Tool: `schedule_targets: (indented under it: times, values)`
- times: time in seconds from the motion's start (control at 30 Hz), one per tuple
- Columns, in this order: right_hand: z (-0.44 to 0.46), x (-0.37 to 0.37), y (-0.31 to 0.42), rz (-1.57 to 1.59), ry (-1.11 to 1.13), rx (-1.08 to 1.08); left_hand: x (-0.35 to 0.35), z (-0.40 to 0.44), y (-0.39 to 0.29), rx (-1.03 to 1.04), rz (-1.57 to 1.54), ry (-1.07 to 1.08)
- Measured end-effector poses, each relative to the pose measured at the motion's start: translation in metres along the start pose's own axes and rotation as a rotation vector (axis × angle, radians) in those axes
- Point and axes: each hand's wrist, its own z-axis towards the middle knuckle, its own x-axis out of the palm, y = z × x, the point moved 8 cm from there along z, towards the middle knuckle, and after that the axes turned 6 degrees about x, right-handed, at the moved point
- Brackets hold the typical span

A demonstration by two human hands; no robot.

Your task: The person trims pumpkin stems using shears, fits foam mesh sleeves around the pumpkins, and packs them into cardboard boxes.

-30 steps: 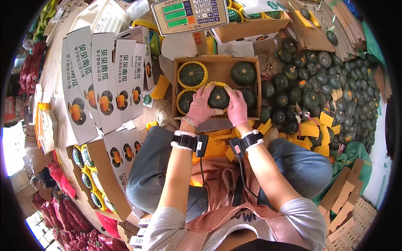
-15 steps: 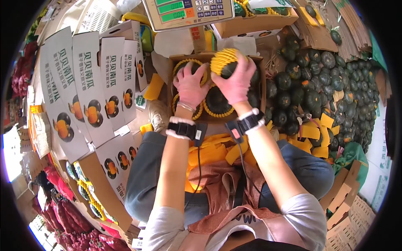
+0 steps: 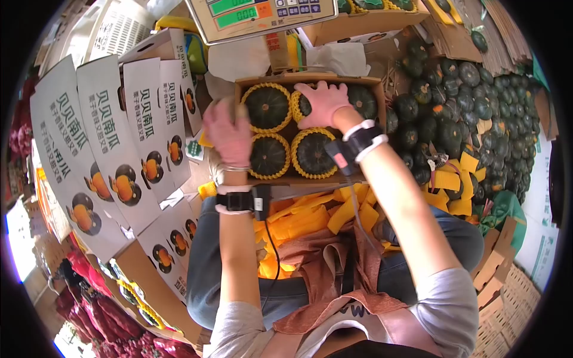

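Note:
A cardboard box (image 3: 280, 79) in front of me holds several dark green pumpkins, most ringed by yellow foam nets. My right hand (image 3: 325, 104) rests, fingers spread, on a netted pumpkin (image 3: 303, 106) in the upper middle. Right of it sits a pumpkin (image 3: 362, 101) with no net visible. Two netted pumpkins, one lower left (image 3: 268, 156) and one lower middle (image 3: 313, 153), lie nearer me. At the upper left is another netted pumpkin (image 3: 266, 107). My left hand (image 3: 228, 132), blurred, is at the box's left side; whether it holds anything is unclear.
A digital scale (image 3: 256, 18) stands beyond the box. Printed white cartons (image 3: 107, 137) lean at the left. Loose pumpkins (image 3: 447, 131) are piled at the right. Yellow foam pieces (image 3: 298, 224) lie by my lap. Another box of pumpkins (image 3: 364, 27) is at the back.
The netted pumpkin lifted in my right hand is now down in the box's upper row. My left hand has moved left, off the upper-left pumpkin. The view has shifted slightly.

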Motion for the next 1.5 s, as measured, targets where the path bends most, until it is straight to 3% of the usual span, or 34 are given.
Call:
schedule_targets:
  times: [0.03, 0.1, 0.17, 0.27, 0.33, 0.53, 0.63, 0.7, 0.83, 0.9, 1.03, 1.07, 1.17, 1.23, 1.3, 1.37, 1.43, 1.5]
  values:
    - [-0.004, -0.008, -0.008, 0.038, 0.008, -0.032, 0.011, -0.003, 0.040, -0.119, -0.049, 0.035]
    - [-0.022, -0.032, -0.042, 0.270, -0.086, -0.005, 0.050, -0.021, 0.118, -0.220, 0.158, 0.344]
    - [-0.046, -0.044, -0.078, 0.061, -0.240, 0.112, 0.058, -0.036, 0.141, -0.392, 0.240, 0.639]
    - [-0.048, -0.018, -0.087, -0.236, -0.041, 0.190, 0.075, -0.063, 0.168, -0.485, 0.269, 0.764]
    - [-0.040, -0.008, -0.088, -0.140, -0.192, 0.185, 0.078, -0.060, 0.169, -0.442, 0.390, 0.739]
    - [-0.050, -0.022, -0.066, -0.239, -0.124, 0.323, 0.090, -0.052, 0.190, -0.585, 0.416, 0.740]
    - [-0.082, -0.042, -0.055, -0.130, -0.358, 0.367, 0.075, -0.045, 0.180, -0.498, 0.337, 0.718]
    - [-0.106, -0.053, -0.027, 0.099, -0.368, 0.157, 0.069, -0.052, 0.171, -0.445, 0.314, 0.739]
    - [-0.136, -0.033, 0.040, 0.013, -0.345, -0.168, 0.107, -0.057, 0.211, -0.391, 0.398, 0.641]
    - [-0.129, -0.005, 0.053, -0.030, -0.247, -0.186, 0.112, -0.056, 0.209, -0.392, 0.430, 0.638]
    - [-0.139, -0.003, 0.082, -0.135, -0.355, -0.273, 0.067, -0.035, 0.167, -0.308, 0.161, 0.414]
    - [-0.140, -0.005, 0.082, -0.026, -0.399, -0.318, 0.048, -0.029, 0.149, -0.346, 0.016, 0.271]
    - [-0.155, -0.032, 0.084, 0.312, -0.602, -0.433, 0.001, -0.006, 0.090, -0.324, -0.268, 0.134]
    - [-0.163, -0.048, 0.078, 0.552, -0.627, -0.447, -0.024, -0.003, 0.050, -0.163, -0.326, 0.062]
    - [-0.189, -0.080, 0.078, 0.632, -0.753, -0.519, -0.045, -0.021, -0.004, -0.299, -0.870, 0.019]
    - [-0.202, -0.086, 0.073, 0.762, -0.715, -0.556, -0.060, -0.048, -0.066, -0.371, -1.222, 0.300]
    - [-0.217, -0.085, 0.064, 0.856, -0.731, -0.617, -0.084, -0.076, -0.122, -0.425, -1.372, 0.397]
    - [-0.230, -0.077, 0.038, 1.054, -0.585, -0.393, -0.094, -0.101, -0.137, -0.151, -1.267, 0.394]
